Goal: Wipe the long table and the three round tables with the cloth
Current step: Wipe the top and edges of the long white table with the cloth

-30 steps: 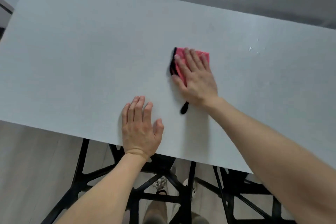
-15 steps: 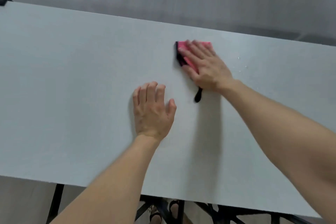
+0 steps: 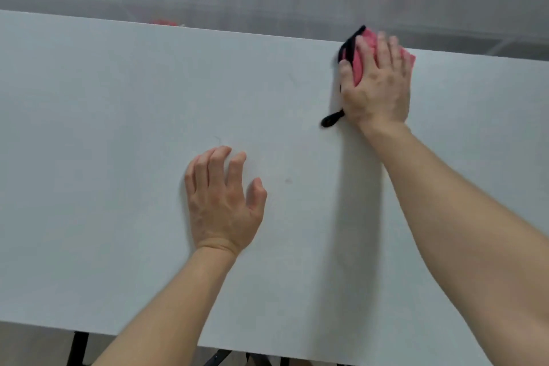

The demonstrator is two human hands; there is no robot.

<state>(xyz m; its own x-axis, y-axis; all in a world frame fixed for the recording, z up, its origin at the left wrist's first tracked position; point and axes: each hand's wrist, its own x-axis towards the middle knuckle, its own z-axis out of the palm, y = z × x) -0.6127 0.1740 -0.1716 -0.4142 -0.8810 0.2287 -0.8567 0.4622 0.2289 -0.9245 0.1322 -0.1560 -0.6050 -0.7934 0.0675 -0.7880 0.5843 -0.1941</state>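
Note:
The long white table (image 3: 104,128) fills most of the head view. A pink cloth (image 3: 358,64) with a black edge and a black loop lies at the table's far edge, right of centre. My right hand (image 3: 377,86) presses flat on the cloth, fingers spread over it, and covers most of it. My left hand (image 3: 222,202) rests on the bare tabletop nearer to me, fingers slightly curled and apart, holding nothing. No round table is in sight.
A grey floor lies beyond the table's far edge (image 3: 208,28), with a small red thing (image 3: 163,22) just past it. Black table legs (image 3: 77,348) show under the near edge. A faint smudge (image 3: 288,181) marks the top right of my left hand.
My right hand has pushed the cloth away from me to the table's far edge and rightward. My left hand has slid forward on the tabletop. The view has shifted forward over the table.

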